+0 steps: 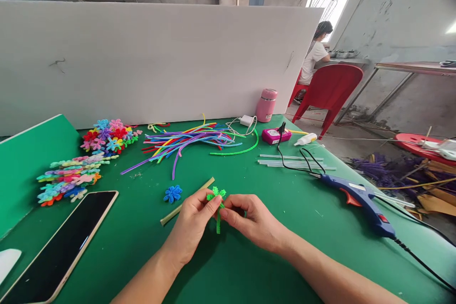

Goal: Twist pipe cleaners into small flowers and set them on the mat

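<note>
Between my two hands is a green pipe cleaner, its top bent into small petal-like loops and its tail hanging straight down. The thumb and fingers of my left hand pinch the looped part. My right hand is closed, thumb against index finger, at the right side of the green piece; the fingertips partly hide what they pinch. A finished blue pipe-cleaner flower lies to the left of my left hand. Behind that hand, a thin tan strip lies slanting on the green table.
Loose pipe cleaners lie farther back, with flower piles at left. A phone rests front left. A blue glue gun, clear glue sticks, a pink box and a pink bottle stand or lie right. A white board closes the back.
</note>
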A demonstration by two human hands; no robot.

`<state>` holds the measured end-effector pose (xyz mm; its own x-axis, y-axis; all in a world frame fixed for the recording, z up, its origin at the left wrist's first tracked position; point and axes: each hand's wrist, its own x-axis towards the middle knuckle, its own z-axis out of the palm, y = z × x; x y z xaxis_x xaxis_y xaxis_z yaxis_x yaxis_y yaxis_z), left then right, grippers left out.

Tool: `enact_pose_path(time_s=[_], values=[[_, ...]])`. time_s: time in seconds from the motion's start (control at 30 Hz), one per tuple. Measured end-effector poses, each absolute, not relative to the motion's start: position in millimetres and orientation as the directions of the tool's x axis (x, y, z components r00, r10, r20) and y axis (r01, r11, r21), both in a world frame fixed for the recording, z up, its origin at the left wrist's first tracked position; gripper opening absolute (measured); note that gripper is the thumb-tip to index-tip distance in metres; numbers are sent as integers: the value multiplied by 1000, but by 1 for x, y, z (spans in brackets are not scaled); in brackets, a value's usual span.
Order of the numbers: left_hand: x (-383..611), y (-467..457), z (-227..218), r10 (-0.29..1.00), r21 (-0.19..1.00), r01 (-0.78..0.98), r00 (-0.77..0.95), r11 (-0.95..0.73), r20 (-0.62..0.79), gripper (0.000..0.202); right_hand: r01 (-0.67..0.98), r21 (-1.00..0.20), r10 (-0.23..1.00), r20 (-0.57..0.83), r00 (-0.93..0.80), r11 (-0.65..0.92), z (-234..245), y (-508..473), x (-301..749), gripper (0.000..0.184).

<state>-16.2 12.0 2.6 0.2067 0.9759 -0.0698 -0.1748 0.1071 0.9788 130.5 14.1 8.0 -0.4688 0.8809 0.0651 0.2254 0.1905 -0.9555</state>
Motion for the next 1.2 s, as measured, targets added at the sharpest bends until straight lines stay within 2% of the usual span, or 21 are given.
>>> enact_pose_path(time_s=[0.2,0.3,0.77,1.03,1.2], values=[[-14,13,0,971,935,-301,204,185,-126,14,303,-929,930,98,-354,213,8,14,130,20],[-13,12,2,961,915,-344,244,209,-128,11,292,-935,930,89,-357,202,7,14,129,21],[-13,12,-3,992,986,-156,123,60,-41,15,248,-958,960,75,-269,145,2,13,124,15],[-14,12,-3,987,986,-147,149,81,-59,20,212,-966,969,102,-224,151,4,13,124,18],[-12,10,-1,980,968,-213,175,132,-95,20,168,-976,972,106,-210,142,2,12,123,22]])
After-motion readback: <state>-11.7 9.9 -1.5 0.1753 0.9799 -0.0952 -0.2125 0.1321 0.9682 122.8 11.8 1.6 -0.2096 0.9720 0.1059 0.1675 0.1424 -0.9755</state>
